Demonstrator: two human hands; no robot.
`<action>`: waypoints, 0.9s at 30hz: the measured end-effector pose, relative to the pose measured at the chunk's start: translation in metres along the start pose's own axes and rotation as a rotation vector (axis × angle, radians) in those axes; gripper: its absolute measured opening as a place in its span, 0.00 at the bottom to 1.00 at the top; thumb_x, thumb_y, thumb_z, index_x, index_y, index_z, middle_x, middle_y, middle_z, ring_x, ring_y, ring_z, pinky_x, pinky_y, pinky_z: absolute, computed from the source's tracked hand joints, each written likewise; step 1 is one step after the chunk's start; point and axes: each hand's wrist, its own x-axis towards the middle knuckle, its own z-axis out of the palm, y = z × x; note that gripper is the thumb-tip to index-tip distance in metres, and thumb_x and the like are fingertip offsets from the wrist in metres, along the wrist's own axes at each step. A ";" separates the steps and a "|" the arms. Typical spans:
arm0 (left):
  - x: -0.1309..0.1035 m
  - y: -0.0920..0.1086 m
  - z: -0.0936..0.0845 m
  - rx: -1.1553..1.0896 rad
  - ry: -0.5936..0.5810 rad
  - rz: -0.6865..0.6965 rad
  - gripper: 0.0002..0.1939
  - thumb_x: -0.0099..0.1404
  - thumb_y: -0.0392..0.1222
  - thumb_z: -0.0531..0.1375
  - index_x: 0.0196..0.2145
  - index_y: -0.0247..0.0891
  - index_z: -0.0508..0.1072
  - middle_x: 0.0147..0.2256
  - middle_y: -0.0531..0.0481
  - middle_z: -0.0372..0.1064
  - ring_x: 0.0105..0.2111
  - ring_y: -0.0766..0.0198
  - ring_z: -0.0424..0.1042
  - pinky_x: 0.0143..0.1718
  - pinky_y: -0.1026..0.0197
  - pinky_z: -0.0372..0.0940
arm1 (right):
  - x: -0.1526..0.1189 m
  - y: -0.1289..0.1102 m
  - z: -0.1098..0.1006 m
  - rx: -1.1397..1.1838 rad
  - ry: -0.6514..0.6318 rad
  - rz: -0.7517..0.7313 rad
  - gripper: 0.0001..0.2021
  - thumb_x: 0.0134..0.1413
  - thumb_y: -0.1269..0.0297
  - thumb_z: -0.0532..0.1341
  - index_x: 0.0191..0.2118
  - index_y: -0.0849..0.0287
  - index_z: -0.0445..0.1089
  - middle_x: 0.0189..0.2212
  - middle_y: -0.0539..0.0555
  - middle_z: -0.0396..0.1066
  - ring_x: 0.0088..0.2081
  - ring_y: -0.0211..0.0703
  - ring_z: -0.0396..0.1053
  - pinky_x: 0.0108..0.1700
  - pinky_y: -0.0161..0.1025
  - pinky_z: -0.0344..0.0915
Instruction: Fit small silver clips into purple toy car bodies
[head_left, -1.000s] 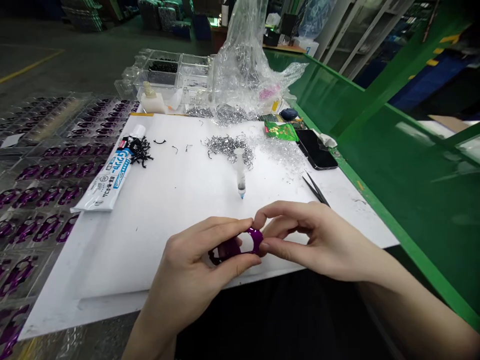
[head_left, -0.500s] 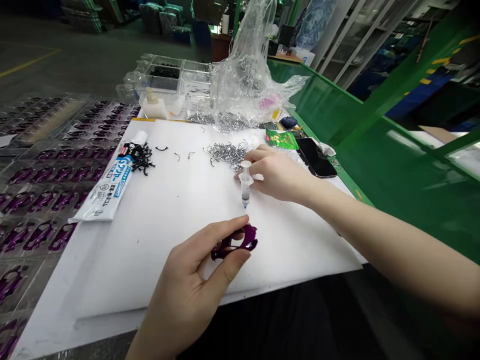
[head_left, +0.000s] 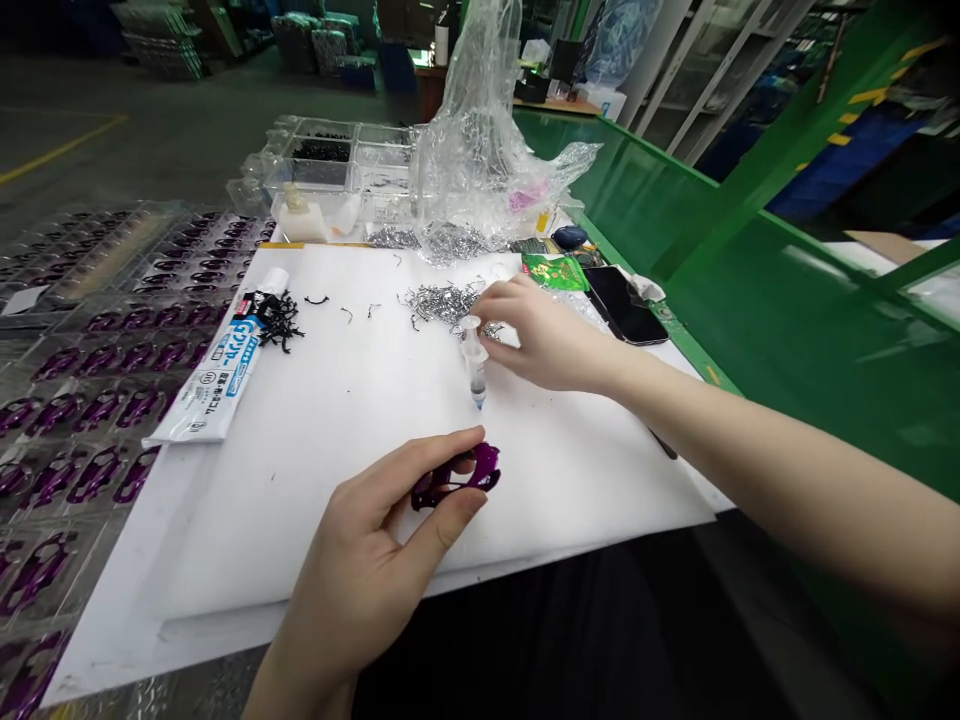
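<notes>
My left hand [head_left: 390, 535] pinches a glossy purple frame-like part [head_left: 480, 468] between thumb and fingers, above the white mat. The part has an open middle, and its left end is partly hidden by the fingers. Beyond it, my right hand [head_left: 529, 335] is closed at the upper end of a small clear syringe [head_left: 475, 370]. The syringe stands roughly upright with its blue tip down, a short way above the purple part and apart from it. Just behind the right fingers lies a heap of small silvery pieces [head_left: 439, 302].
A white and blue tube [head_left: 214, 385] lies at left beside black curved strips [head_left: 280, 322]. Several clear trays of purple parts [head_left: 97, 410] line the left side. A phone [head_left: 624, 305], a green packet [head_left: 555, 272] and crumpled clear plastic [head_left: 480, 150] are toward the back.
The whole view has shifted slightly. My right hand and the syringe have moved a little left over the mat, and the syringe leans slightly more. The left hand still holds the purple part.
</notes>
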 end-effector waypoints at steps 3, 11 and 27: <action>0.000 0.002 0.001 -0.057 0.004 -0.025 0.17 0.73 0.40 0.71 0.56 0.58 0.86 0.48 0.54 0.88 0.46 0.61 0.87 0.52 0.64 0.81 | -0.021 -0.002 -0.013 0.169 0.146 0.101 0.07 0.72 0.64 0.63 0.43 0.60 0.78 0.42 0.59 0.80 0.42 0.49 0.73 0.43 0.45 0.67; 0.006 0.005 -0.001 -0.363 -0.058 -0.157 0.10 0.73 0.46 0.73 0.51 0.54 0.89 0.41 0.49 0.88 0.38 0.63 0.87 0.31 0.74 0.76 | -0.091 -0.052 -0.013 0.767 0.293 0.317 0.10 0.55 0.72 0.73 0.43 0.54 0.83 0.30 0.47 0.81 0.27 0.37 0.73 0.28 0.36 0.64; 0.005 0.004 -0.001 -0.394 -0.086 -0.173 0.08 0.73 0.49 0.72 0.48 0.51 0.90 0.38 0.48 0.87 0.34 0.66 0.83 0.29 0.74 0.73 | -0.098 -0.074 0.011 0.642 0.432 -0.003 0.13 0.56 0.82 0.68 0.43 0.61 0.83 0.34 0.51 0.83 0.34 0.34 0.78 0.34 0.30 0.75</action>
